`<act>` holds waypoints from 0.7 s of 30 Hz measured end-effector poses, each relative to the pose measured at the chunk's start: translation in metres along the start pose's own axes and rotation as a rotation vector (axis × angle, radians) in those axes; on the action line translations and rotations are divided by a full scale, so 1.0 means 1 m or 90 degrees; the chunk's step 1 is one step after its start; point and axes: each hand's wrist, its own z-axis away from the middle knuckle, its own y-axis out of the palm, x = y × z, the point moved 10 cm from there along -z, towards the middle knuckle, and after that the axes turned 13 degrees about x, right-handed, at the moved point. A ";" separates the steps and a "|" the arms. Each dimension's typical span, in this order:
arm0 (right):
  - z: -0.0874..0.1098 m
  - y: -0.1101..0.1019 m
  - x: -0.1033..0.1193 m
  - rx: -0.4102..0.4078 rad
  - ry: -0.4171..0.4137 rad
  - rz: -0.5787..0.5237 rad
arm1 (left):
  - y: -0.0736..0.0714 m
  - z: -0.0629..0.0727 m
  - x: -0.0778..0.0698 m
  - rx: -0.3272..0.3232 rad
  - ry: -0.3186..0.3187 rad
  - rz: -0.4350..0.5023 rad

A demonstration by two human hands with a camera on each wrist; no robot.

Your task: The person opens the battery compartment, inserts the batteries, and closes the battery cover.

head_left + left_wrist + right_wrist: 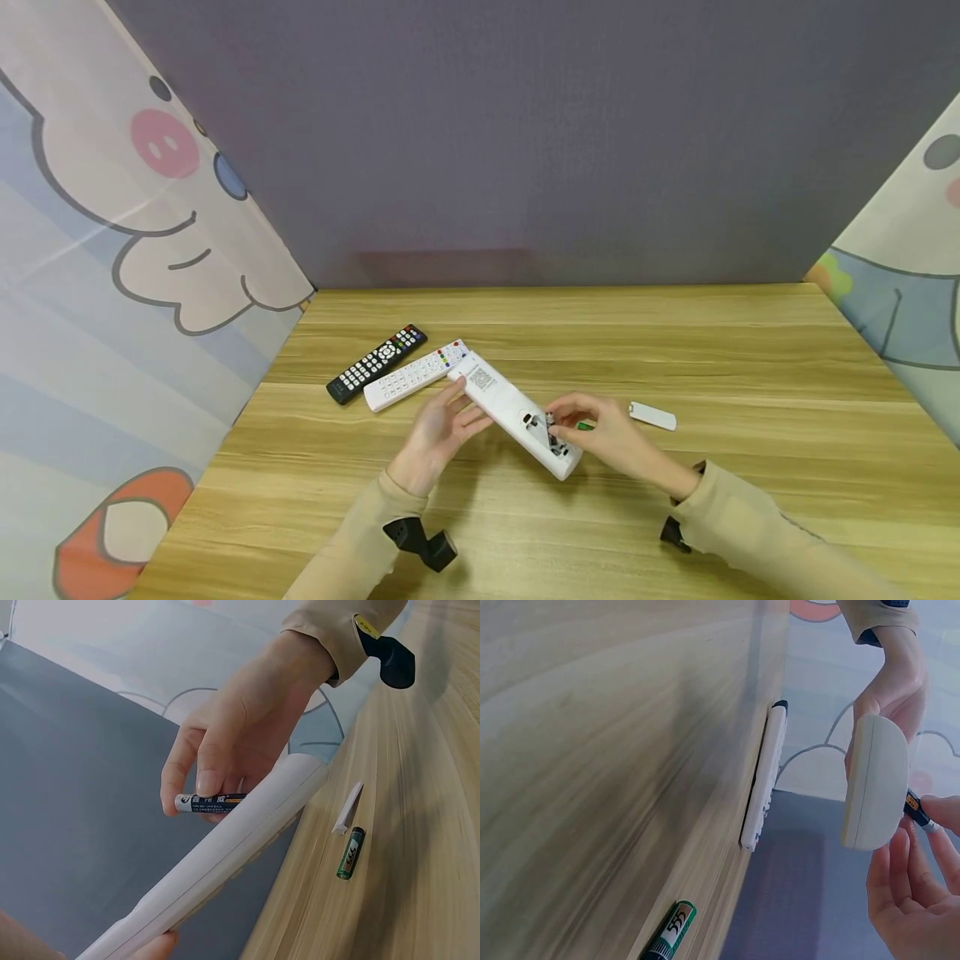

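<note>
My left hand (438, 429) holds a white remote control (498, 400), back side up and tilted, with the thumb at its edge and fingers underneath. A QR code is printed on its back, and the battery compartment at the near end is uncovered. Between thumb and fingers, my right hand (603, 433) pinches a black battery (210, 802) with a silver end, right at that compartment. On the table, a green battery (350, 853) lies close to a small white battery cover (652, 415), right of the remote. The right wrist view shows the remote end-on.
Left of the hands, a black remote (375, 364) and a second white remote (412, 377) lie side by side, buttons up. A grey panel (525, 150) rises behind the wooden table (750, 358). Cartoon-printed sheets hang at both sides.
</note>
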 end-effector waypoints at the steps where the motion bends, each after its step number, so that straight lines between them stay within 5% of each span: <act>1: 0.000 0.000 0.000 0.001 0.000 0.005 | 0.000 0.000 0.000 0.000 0.000 0.000; 15: 0.003 0.003 0.006 -0.022 -0.031 0.086 | 0.001 0.000 0.000 -0.002 -0.002 0.000; 21: 0.006 0.004 0.018 -0.038 -0.106 0.148 | 0.003 0.000 0.000 0.002 -0.003 -0.007</act>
